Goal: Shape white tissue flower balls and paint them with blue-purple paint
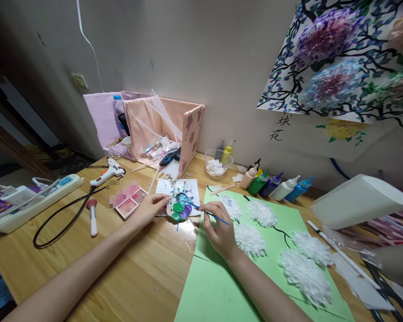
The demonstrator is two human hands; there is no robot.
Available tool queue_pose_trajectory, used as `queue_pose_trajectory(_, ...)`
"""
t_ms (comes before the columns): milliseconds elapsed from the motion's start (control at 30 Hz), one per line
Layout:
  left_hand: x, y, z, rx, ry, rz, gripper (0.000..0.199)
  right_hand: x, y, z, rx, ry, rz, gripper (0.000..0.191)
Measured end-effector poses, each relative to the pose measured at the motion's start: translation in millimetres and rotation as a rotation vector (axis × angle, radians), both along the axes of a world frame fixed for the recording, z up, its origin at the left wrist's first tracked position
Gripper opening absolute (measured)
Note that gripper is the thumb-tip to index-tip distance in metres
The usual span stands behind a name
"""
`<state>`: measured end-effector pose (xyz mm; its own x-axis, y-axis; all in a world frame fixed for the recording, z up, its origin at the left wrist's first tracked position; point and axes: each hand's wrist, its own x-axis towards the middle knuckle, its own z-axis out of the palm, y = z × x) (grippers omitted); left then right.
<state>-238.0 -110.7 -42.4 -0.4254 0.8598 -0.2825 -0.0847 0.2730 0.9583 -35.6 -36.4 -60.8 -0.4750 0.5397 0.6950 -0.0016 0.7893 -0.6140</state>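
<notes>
My left hand (151, 208) pinches the left edge of a small paint palette (177, 207) with green, purple and light blue paint in it. Closed around a thin blue paintbrush (219, 218) is my right hand (219, 228), and the brush tip reaches into the palette's blue paint. A paint-smudged white sheet (192, 187) lies under the palette. To the right, a light green paper sheet (212, 281) carries several fluffy white paper flowers (305, 277) and black painted branches; my right forearm crosses over it.
Paint bottles (280, 189) stand behind the green sheet, near a clear bowl (218, 163). A fabric-covered box (164, 120) stands against the wall. Leftward are a glue gun (108, 172), a makeup brush (92, 217), a blush palette (131, 203) and a power strip (36, 203). A white paper roll (362, 201) is at right.
</notes>
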Motion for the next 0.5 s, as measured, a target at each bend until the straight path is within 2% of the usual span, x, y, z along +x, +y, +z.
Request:
queue_pose_trajectory(167,0.3,-0.7,2.3,-0.018,-0.041,0.014,0.046,0.1,0.0,-0.4,0.022,-0.014,0.009,0.023)
queue_pose_trajectory(500,-1.3,-1.3,0.0,-0.007,0.013,-0.011,0.047,2.0,-0.7,-0.7,0.042,-0.032,-0.002,0.024)
